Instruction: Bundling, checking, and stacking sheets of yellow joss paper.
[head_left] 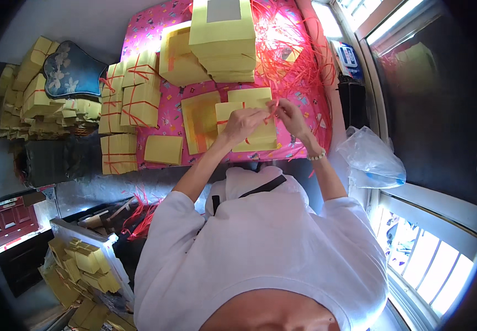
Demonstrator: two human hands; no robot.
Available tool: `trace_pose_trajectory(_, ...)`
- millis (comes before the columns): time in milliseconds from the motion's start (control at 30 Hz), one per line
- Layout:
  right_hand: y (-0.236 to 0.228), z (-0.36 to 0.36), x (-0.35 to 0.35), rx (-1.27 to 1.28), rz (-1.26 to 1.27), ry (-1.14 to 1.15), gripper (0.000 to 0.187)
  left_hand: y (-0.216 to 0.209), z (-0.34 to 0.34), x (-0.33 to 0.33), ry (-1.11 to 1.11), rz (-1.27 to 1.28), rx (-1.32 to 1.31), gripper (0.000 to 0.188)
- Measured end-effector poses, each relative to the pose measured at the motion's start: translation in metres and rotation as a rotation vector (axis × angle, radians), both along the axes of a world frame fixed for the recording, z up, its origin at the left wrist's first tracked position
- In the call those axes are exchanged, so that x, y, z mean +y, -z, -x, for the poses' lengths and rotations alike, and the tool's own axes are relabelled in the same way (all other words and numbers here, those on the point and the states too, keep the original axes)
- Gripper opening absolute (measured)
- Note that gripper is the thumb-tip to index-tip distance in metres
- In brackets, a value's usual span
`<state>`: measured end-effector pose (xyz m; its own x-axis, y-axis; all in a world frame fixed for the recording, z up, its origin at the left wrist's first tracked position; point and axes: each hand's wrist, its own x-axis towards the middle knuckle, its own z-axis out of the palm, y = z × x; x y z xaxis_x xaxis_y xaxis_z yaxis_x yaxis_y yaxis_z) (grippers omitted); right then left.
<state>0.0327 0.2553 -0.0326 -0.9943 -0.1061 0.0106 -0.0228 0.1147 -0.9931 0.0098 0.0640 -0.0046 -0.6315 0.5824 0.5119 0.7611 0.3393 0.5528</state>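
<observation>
A bundle of yellow paper (260,142) lies before me on the pink patterned cloth, with a red plastic ribbon (272,110) running around and over it. My left hand (243,124) rests over the bundle's middle, its fingers closed on the ribbon. At the bundle's right side my right hand (290,117) pinches the same ribbon near my left fingertips; a beaded bracelet circles that wrist. Exactly how the ribbon crosses between my fingers is too small to make out. A flat yellow stack (201,122) leans against the bundle's left side.
Behind the bundle rises a tall yellow paper stack (223,47). Loose red ribbons (288,33) heap at the far right. Tied bundles (140,105) stand at the left, near a small yellow stack (163,150). A plastic bag (372,157) hangs right of the table.
</observation>
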Motion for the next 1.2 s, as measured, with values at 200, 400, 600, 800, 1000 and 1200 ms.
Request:
trace_pose_trajectory(200,-0.014,0.018,0.002,0.030,-0.104,-0.401,0.019,0.022,0.003,-0.005,-0.050,0.012,0.169,0.021)
trace_pose_trajectory(400,-0.028,0.020,0.007,0.180,-0.392,-0.319,0.014,0.029,0.003,-0.003,-0.116,-0.001,-0.017,0.017)
trace_pose_trajectory(600,-0.041,0.006,0.018,0.403,-0.839,-0.265,0.015,0.018,0.007,-0.025,-0.036,-0.028,-0.095,0.005)
trace_pose_trajectory(800,-0.041,-0.009,0.014,0.374,-0.803,-0.118,0.010,0.016,0.005,-0.039,-0.012,0.060,-0.107,0.008)
trace_pose_trajectory(1000,-0.023,-0.017,0.017,0.200,-0.660,-0.017,0.010,0.018,0.002,-0.044,-0.006,0.040,-0.144,0.009)
trace_pose_trajectory(1200,-0.006,-0.026,0.014,0.266,-0.683,0.135,0.011,0.022,0.001,-0.053,-0.023,0.046,-0.123,0.009)
